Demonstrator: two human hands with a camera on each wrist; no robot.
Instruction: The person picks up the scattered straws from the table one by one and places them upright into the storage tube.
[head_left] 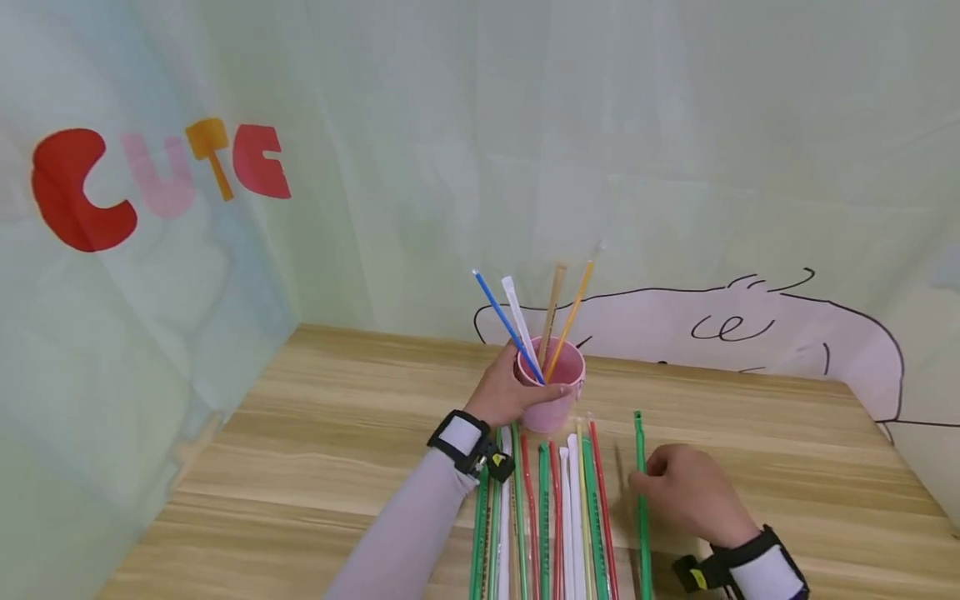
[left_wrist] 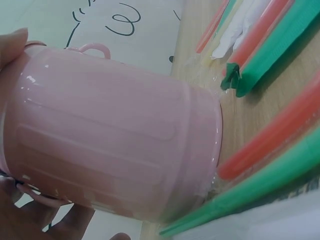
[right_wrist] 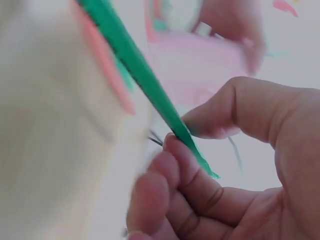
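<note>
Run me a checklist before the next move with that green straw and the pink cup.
1. Right hand pinching the long green wrapped straw: ok.
2. Left hand holding the round glossy pink cup: ok.
3. Room in the cup's mouth beside the thin blue, white, brown and orange straws: ok.
4. Green straw above the cup: not ok, it is off to the right.
5. Cup's inside floor: cannot tell, hidden.

"CUTE" (head_left: 163, 200) in big capitals on the cloth wall (head_left: 161, 308) at your left, red C (head_left: 56, 190), pink U (head_left: 167, 202), orange T (head_left: 211, 146), red E (head_left: 249, 162), dark print (right_wrist: 119, 54) along the green straw (right_wrist: 143, 80) in your right hand (head_left: 693, 493), too small to read
</note>
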